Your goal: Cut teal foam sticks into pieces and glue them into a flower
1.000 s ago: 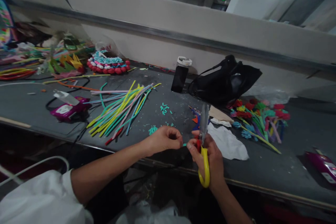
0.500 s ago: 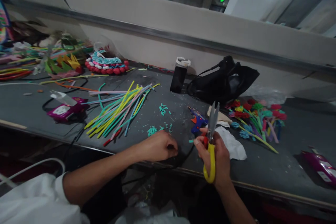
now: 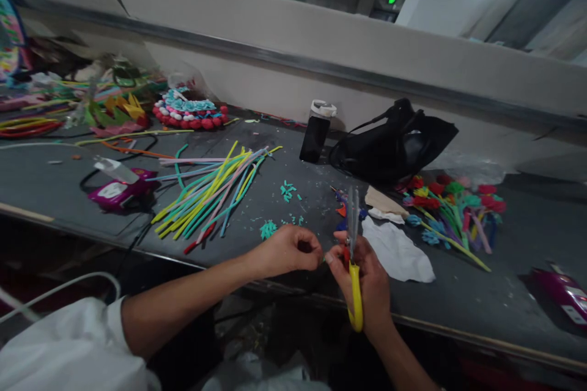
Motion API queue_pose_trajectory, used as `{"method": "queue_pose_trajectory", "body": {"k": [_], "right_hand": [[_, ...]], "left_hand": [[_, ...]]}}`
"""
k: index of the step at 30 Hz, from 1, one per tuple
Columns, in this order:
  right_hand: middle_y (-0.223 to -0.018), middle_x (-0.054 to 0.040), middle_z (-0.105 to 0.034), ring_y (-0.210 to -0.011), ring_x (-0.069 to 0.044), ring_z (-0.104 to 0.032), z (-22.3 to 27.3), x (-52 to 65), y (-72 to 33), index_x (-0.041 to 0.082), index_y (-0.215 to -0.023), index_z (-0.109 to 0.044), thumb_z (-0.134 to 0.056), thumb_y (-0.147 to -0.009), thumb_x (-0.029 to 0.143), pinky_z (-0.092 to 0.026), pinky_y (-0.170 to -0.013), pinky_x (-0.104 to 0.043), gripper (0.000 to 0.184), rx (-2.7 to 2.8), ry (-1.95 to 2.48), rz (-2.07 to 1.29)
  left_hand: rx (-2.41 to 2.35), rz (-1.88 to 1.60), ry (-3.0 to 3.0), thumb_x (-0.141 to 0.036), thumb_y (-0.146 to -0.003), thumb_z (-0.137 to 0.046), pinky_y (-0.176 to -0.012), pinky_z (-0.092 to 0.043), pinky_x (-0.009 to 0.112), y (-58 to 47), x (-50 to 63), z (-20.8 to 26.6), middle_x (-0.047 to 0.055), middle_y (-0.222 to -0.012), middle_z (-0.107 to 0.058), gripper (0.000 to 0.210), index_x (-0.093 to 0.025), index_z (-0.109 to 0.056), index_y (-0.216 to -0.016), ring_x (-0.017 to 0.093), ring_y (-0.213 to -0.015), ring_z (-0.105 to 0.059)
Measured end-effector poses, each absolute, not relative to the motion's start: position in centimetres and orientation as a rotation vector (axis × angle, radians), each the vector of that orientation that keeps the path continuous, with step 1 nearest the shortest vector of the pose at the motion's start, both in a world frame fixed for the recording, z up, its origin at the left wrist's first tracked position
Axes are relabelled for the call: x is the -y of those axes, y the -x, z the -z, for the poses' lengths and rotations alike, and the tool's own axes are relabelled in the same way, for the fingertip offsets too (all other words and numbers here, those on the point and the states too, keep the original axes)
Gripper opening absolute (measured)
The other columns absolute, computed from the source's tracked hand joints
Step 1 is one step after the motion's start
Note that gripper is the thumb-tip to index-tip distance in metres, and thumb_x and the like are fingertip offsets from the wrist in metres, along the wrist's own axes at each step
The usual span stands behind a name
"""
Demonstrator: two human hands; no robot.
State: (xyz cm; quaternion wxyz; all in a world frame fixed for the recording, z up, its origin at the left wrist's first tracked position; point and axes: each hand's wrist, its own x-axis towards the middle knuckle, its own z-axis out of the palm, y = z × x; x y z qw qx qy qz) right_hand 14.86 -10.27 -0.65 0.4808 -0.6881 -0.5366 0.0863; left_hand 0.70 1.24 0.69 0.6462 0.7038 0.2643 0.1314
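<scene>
Scissors with yellow handles rest in my right hand, blades pointing up and away from me. The thumb and index finger of that hand pinch near my left fingertips, where a tiny green bit shows. My left hand is closed in a pinch just beside them, and I cannot make out what it holds. Beyond the left hand lie a small heap of green cut pieces and a second scatter of green pieces. A blue glue gun is partly hidden behind the scissors.
Fuzzy coloured stems lie in a bundle at left, near a purple device. A bottle and black bag stand at the back. White paper and fuzzy flowers lie right, with another purple device.
My right hand has moved left with the scissors, and my left hand slightly right. Their fingertips now almost meet. The scissor blades look narrower, turned more edge-on.
</scene>
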Motion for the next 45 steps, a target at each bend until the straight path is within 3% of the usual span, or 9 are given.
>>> {"method": "queue_pose_trajectory", "body": {"k": [6,12,28,36,45], "right_hand": [[-0.079,-0.001,-0.068,-0.062,-0.014,-0.066,0.5,10.6,-14.8,0.02,-0.111,-0.059,-0.056,-0.088,0.044,-0.054,-0.059,-0.023,0.033,1.233,1.744,-0.211],[-0.094,-0.0093,-0.069,-0.076,-0.02,-0.068,1.9,10.9,-14.1,0.016,-0.117,-0.057,-0.057,-0.086,0.05,-0.056,-0.069,-0.03,0.047,1.448,1.781,-0.108],[-0.1,-0.0123,-0.071,-0.088,-0.023,-0.069,3.8,10.5,-13.2,0.014,-0.119,-0.058,-0.058,-0.09,0.043,-0.057,-0.074,-0.033,0.041,1.522,1.71,0.158],[-0.1,-0.0125,-0.072,-0.084,-0.022,-0.071,4.0,10.4,-13.1,0.014,-0.119,-0.059,-0.059,-0.09,0.041,-0.058,-0.07,-0.031,0.04,1.525,1.69,0.178],[-0.081,-0.0103,-0.075,-0.064,-0.019,-0.071,3.4,10.2,-12.8,0.011,-0.11,-0.066,-0.056,-0.091,0.047,-0.056,-0.059,-0.025,0.042,1.503,1.685,0.21]], "left_hand": [[-0.644,-0.55,-1.149,-0.022,-0.063,-0.07,-0.059,-0.037,0.019,-0.9,-1.2,-1.5,-0.003,-0.06,-0.06,0.011,-0.013,-0.066,-0.067,0.007,-0.057,-0.049],[-0.596,-0.754,-0.965,-0.019,-0.063,-0.074,-0.058,-0.038,0.02,-0.7,-1.0,-2.5,-0.001,-0.061,-0.064,0.011,-0.014,-0.067,-0.07,0.008,-0.057,-0.053],[-0.589,-0.797,-0.767,-0.023,-0.064,-0.08,-0.059,-0.039,0.02,-0.8,0.4,-2.5,-0.002,-0.063,-0.062,0.018,-0.014,-0.066,-0.07,0.007,-0.057,-0.052],[-0.587,-0.795,-0.748,-0.023,-0.065,-0.08,-0.061,-0.039,0.021,-0.8,0.5,-2.2,-0.001,-0.066,-0.063,0.017,-0.014,-0.067,-0.072,0.008,-0.06,-0.053],[-0.586,-0.823,-0.799,-0.022,-0.065,-0.078,-0.063,-0.039,0.022,-0.7,0.3,-2.2,0.0,-0.067,-0.064,0.015,-0.014,-0.068,-0.072,0.009,-0.062,-0.053]]}}
